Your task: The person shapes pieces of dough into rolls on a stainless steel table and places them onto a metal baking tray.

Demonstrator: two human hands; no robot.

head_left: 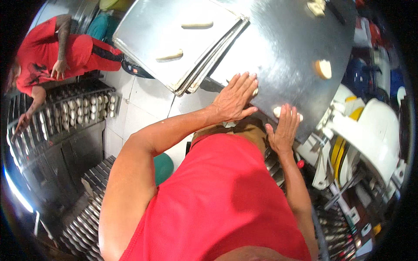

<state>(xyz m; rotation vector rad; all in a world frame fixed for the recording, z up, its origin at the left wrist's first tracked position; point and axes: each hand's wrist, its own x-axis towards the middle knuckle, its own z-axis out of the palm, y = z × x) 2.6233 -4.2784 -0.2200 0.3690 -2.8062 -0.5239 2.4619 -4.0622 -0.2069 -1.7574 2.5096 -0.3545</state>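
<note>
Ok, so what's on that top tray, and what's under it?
On the top tray, two pale dough sticks show. Under it, edges of more trays stick out; whatever those hold is covered.

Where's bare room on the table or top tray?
Steel table: bare across the middle, between tray stack and tan-sided lump. Top tray: bare left of its two dough strips. Crowded: the near edge, where left hand and right hand lie, and the far right, with pale pieces and a dark object.
</note>
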